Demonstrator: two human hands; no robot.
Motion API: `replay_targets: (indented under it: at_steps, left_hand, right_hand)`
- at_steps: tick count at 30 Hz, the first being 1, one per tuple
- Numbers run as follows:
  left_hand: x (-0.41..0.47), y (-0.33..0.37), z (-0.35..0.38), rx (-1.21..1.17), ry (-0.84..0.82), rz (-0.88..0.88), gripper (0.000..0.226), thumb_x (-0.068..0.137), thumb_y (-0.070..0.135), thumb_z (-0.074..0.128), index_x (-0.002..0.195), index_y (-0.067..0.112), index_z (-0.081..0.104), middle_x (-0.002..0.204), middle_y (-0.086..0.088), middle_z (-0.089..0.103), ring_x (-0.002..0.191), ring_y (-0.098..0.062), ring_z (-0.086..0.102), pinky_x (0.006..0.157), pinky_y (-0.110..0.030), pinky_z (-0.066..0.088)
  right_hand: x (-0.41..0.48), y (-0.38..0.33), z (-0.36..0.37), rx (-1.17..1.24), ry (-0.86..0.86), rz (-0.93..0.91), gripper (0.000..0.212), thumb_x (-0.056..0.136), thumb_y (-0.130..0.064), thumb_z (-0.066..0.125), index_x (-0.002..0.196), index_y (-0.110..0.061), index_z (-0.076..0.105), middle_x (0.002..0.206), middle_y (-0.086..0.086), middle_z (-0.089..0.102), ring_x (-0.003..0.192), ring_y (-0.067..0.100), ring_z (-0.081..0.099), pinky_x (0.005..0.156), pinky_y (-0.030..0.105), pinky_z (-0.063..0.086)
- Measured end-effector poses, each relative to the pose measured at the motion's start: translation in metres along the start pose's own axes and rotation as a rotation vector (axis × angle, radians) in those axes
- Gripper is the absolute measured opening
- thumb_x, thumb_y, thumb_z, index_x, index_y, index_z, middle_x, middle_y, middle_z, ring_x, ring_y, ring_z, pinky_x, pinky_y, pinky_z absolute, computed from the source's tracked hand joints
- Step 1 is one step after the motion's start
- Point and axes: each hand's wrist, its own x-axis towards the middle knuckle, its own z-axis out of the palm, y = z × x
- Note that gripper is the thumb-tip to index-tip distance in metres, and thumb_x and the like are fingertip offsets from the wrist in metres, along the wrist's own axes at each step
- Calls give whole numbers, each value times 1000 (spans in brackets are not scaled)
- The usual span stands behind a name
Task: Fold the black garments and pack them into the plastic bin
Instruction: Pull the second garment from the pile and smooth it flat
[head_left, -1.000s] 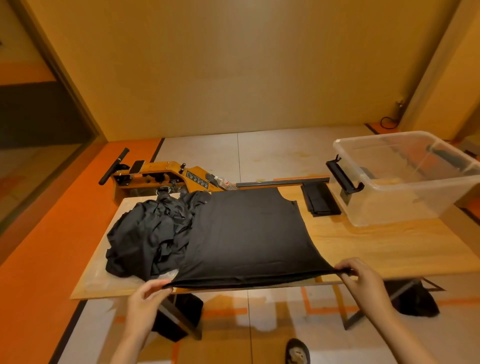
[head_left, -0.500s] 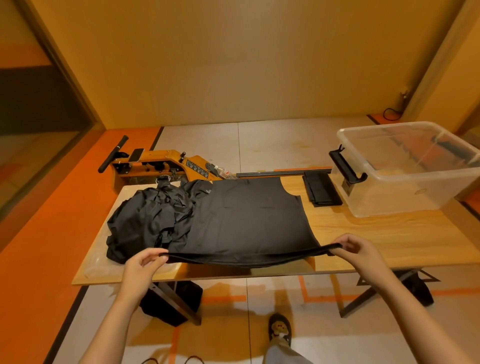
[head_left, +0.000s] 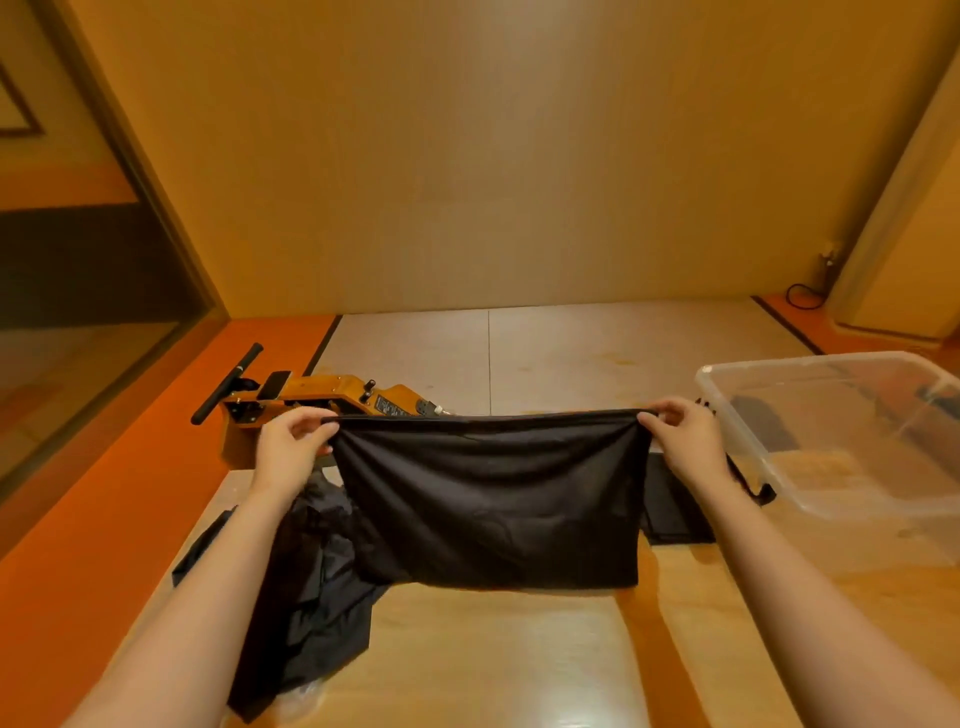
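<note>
Left hand (head_left: 291, 447) and right hand (head_left: 685, 441) each pinch a top corner of the black garment (head_left: 488, 509), stretched between them, lower edge on the wooden surface (head_left: 493, 660). Crumpled black pile (head_left: 317, 582) at left. Clear plastic bin (head_left: 852, 436) at right, apart from garment.

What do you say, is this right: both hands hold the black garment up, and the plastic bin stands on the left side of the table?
No. The head view shows the plastic bin on the right side of the table, not left. The left hand and right hand do hold the black garment up.
</note>
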Motion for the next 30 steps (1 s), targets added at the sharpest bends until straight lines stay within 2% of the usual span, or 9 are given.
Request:
replay_targets:
  at_steps: [2, 6, 10, 14, 18, 22, 25, 28, 30]
  left_hand:
    - [28, 24, 2, -28, 43, 34, 12, 90, 1, 62, 96, 8, 69, 95, -9, 67, 84, -23, 64, 63, -17, 53]
    - [68, 76, -9, -89, 166, 133, 11, 92, 4, 60, 98, 8, 69, 98, -8, 67, 86, -18, 64, 66, -19, 51]
    - [91, 125, -29, -193, 221, 238, 13, 93, 4, 60, 100, 9, 69, 101, -11, 67, 92, -19, 64, 62, -12, 53]
    - [92, 145, -43, -237, 207, 288, 16, 93, 6, 59, 101, 14, 69, 103, -8, 69, 92, -17, 66, 74, -21, 55]
    - [65, 134, -46, -230, 138, 287, 20, 93, 6, 60, 92, 23, 70, 100, -6, 70, 91, -15, 67, 80, -28, 55]
    - [16, 100, -45, -151, 103, 248, 20, 92, 7, 61, 88, 25, 68, 91, 3, 69, 77, -4, 65, 67, -13, 49]
    - [-25, 68, -43, -138, 90, 183, 15, 92, 5, 61, 90, 17, 69, 91, 4, 67, 75, 1, 62, 64, -10, 47]
    - [-66, 35, -45, -135, 42, 106, 11, 90, 7, 63, 95, 14, 70, 95, 4, 68, 86, -12, 65, 76, -23, 49]
    - [-97, 15, -47, -113, 9, 67, 12, 90, 7, 64, 94, 17, 70, 94, 7, 68, 89, -11, 63, 81, -27, 48]
  right_hand:
    - [28, -27, -1, 36, 51, -73, 2, 90, -16, 65, 90, -16, 67, 86, 3, 64, 85, 21, 62, 73, 37, 51]
    - [70, -82, -19, 162, 148, -211, 5, 93, -15, 61, 93, -13, 65, 83, -5, 62, 77, 3, 56, 67, 17, 43]
    - [95, -130, -43, 322, 185, -292, 7, 92, -13, 62, 96, -11, 66, 86, -2, 65, 82, 9, 60, 76, 22, 49]
    - [92, -152, -58, 409, 198, -331, 7, 91, -10, 62, 96, -11, 67, 91, 3, 67, 85, 12, 62, 79, 23, 51]
    - [67, -133, -62, 406, 166, -297, 7, 91, -11, 62, 93, -15, 68, 91, 1, 68, 88, 14, 64, 82, 26, 51]
    - [24, -95, -62, 371, 114, -222, 10, 91, -13, 64, 88, -23, 68, 91, -1, 69, 87, 11, 64, 81, 25, 48]
    - [-16, -63, -61, 325, 79, -163, 7, 91, -17, 63, 94, -21, 68, 94, -3, 69, 90, 8, 63, 79, 22, 46]
    - [-59, -30, -60, 301, 61, -85, 9, 91, -18, 62, 98, -20, 68, 97, -3, 69, 94, 11, 64, 78, 24, 48]
    - [-90, -8, -60, 299, 40, -33, 9, 92, -17, 62, 95, -22, 68, 98, -1, 70, 94, 14, 64, 78, 25, 48]
